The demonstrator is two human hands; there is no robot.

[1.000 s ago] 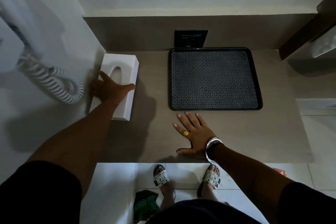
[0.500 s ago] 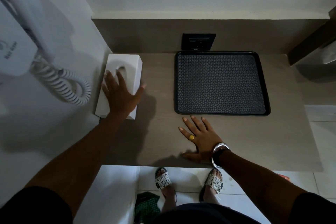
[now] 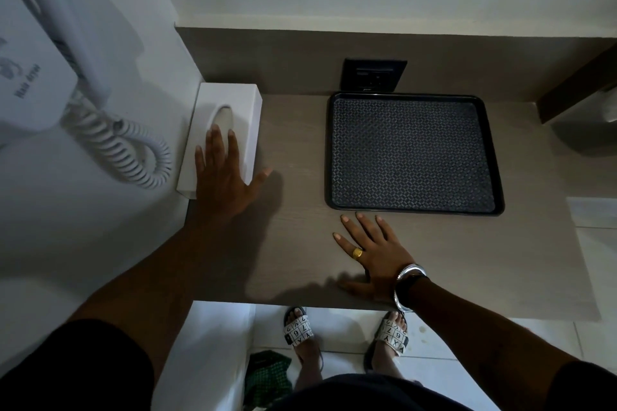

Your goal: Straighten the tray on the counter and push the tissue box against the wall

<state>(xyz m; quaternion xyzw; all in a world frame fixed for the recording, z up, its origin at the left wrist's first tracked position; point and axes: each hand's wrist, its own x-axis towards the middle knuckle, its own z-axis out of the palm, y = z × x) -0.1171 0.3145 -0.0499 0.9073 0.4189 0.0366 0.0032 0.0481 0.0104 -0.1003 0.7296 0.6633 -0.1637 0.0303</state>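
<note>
Left hand (image 3: 223, 182) lay flat, fingers spread, atop tissue box (image 3: 230, 117) at counter (image 3: 293, 264) back-left corner (long axis toward back wall); right hand (image 3: 374, 250) splayed, empty.

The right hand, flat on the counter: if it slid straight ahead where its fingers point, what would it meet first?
Most likely the near rim of the black tray, just beyond the right hand.

L hand (image 3: 222, 185) flat on tissue box (image 3: 233, 110), box prob. touching wall, tray (image 3: 414, 153) square, R hand (image 3: 377, 250) on counter (image 3: 293, 143)

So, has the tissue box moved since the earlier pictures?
Yes. The tissue box slid toward the back wall; the gap behind it has closed.
</note>
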